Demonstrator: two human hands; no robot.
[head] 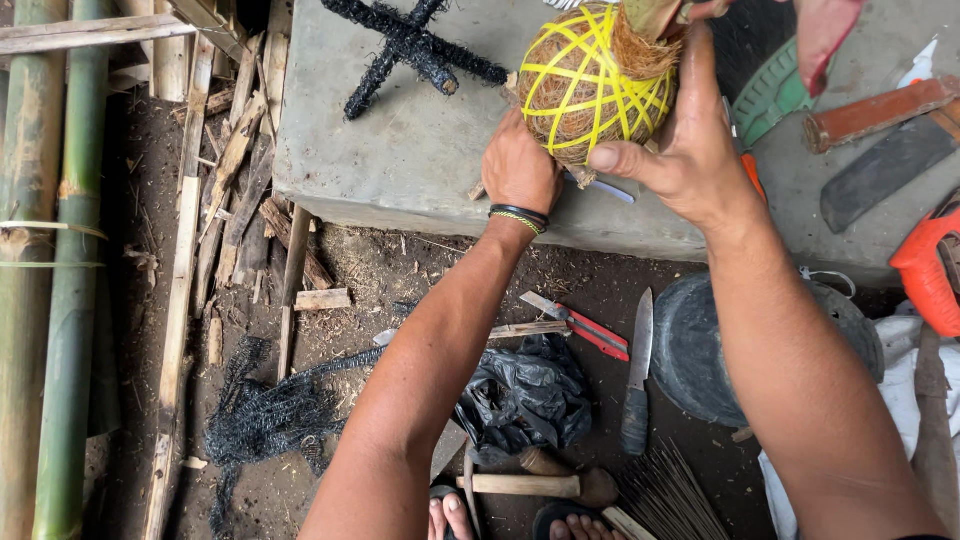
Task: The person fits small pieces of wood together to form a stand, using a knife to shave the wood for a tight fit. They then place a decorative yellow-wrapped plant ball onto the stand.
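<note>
Both hands are working on a round ball of brown coconut fibre (590, 85) wrapped in criss-crossing yellow strapping, which is sitting at the near edge of the grey concrete worktop (400, 150). The right hand (690, 140) is cupping the ball's right side, its grip closing around it with the thumb pressing on the lower front and the fingers reaching up toward the top. The left hand (518, 165), wearing a dark wristband, is tucking in beneath the ball's lower left; whether its grip is clenching on the ball or on something under it cannot be told, since the fingers are hidden. To do this well, the right hand is probably best keeping the ball steady against the worktop while the left is tightening or tucking the strapping evenly. Below the left hand, on the dirt floor, red-handled pliers (580, 325) and a knife (638, 380) are lying.
</note>
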